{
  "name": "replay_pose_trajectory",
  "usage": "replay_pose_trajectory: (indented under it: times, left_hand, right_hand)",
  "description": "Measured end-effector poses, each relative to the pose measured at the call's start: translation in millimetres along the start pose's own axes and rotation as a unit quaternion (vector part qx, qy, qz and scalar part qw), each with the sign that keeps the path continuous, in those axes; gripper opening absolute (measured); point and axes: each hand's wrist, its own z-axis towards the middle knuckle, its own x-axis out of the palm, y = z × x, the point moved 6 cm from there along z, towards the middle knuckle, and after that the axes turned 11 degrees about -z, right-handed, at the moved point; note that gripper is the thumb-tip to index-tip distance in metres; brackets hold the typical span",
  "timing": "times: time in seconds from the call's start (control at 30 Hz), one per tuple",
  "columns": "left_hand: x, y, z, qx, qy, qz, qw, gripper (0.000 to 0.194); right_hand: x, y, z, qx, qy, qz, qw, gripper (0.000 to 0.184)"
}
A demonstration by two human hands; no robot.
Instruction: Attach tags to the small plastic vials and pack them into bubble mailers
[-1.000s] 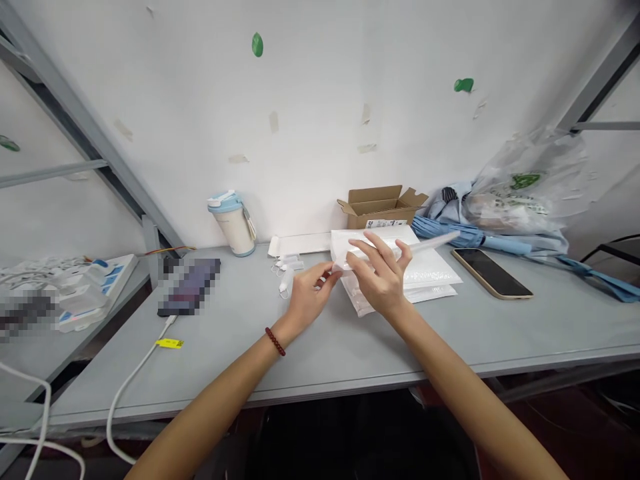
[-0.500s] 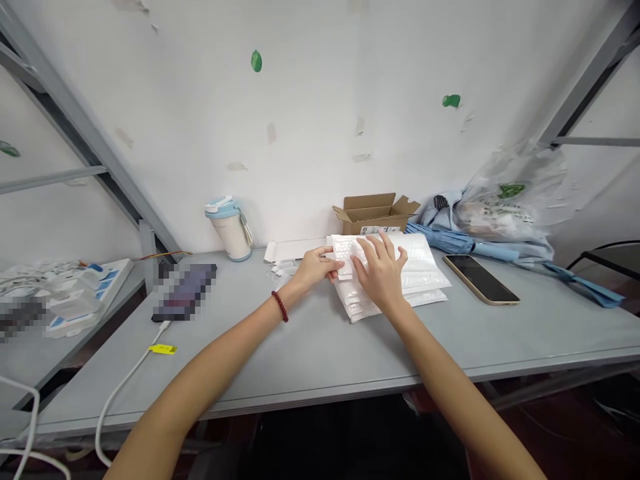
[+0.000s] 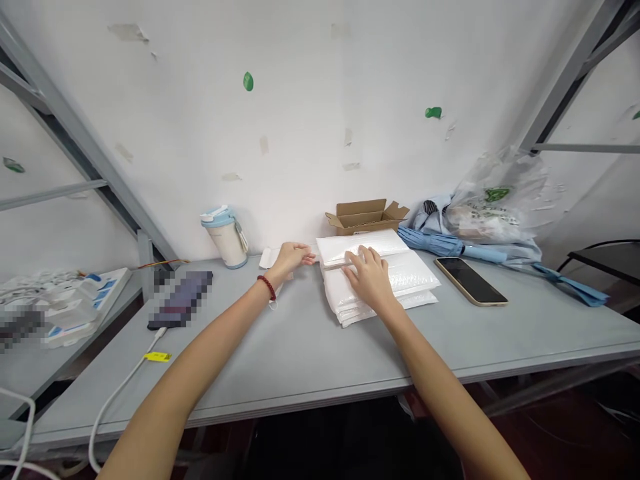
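A stack of white bubble mailers lies on the grey table in front of me. My right hand rests on the top mailer with spread, slightly bent fingers, its fingertips at the lower edge of the folded top part. Just left of the stack is my left hand, fingers stretched out and apart from the mailers, with nothing visible in it. Behind that hand and wrist, a small white box is partly hidden.
An open cardboard box stands behind the mailers, by the wall. A phone lies to their right, with a blue umbrella and plastic bag beyond. Leftward are a tumbler and a dark, blurred-out device on a cable.
My left hand has let go of the mailer's edge and moved left. The small bubble-textured piece at the top left is no longer visible. My right hand stays on the stack.
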Motion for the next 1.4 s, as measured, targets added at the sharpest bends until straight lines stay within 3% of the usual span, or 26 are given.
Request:
replay_pose_trajectory:
  times: [0.1, 0.2, 0.37, 0.6, 0.77, 0.9, 1.07, 1.17, 1.27, 1.4]
  left_hand:
    - [-29.9, 3, 12, 0.026, -0.022, 0.129, 0.991, 0.007]
    - [-41.8, 9, 22, 0.046, 0.004, 0.237, 0.970, 0.005]
    - [-33.3, 20, 38, 0.055, 0.051, 0.352, 0.933, 0.013]
    - [-29.2, 23, 45, 0.076, 0.041, 0.441, 0.893, 0.008]
    - [-36.7, 2, 35, 0.129, -0.031, 0.470, 0.873, 0.016]
    - [-55.5, -16, 19, 0.159, -0.119, 0.460, 0.865, 0.026]
    - [-77.0, -12, -33, 0.255, -0.260, 0.245, 0.898, 0.021]
    - [-63.8, -7, -63, 0.331, -0.247, 0.219, 0.884, 0.021]
    - [-43.6, -8, -79, 0.373, -0.229, 0.222, 0.871, 0.022]
    - [-8.2, -10, -87, 0.416, -0.165, 0.242, 0.861, 0.026]
  right_hand:
    - [1, 1, -1, -0.006, 0.008, -0.002, 1.000, 0.036]
    - [3, 2, -1, -0.010, 0.018, -0.004, 1.000, 0.036]
    - [2, 1, -1, -0.006, 0.027, -0.007, 1.000, 0.038]
    - [-2, 2, -1, 0.000, 0.033, -0.006, 0.999, 0.037]
    - [0, 2, -1, -0.002, 0.027, -0.009, 1.000, 0.037]
    - [1, 2, -1, -0.006, 0.022, -0.009, 1.000, 0.039]
    - [1, 3, -1, -0.005, 0.029, 0.002, 1.000, 0.045]
    - [-3, 6, -1, -0.002, 0.004, 0.041, 0.999, 0.055]
    - [-15, 10, -1, -0.008, -0.058, 0.082, 0.995, 0.068]
    - [-29, 25, -5, -0.071, -0.109, 0.031, 0.991, 0.055]
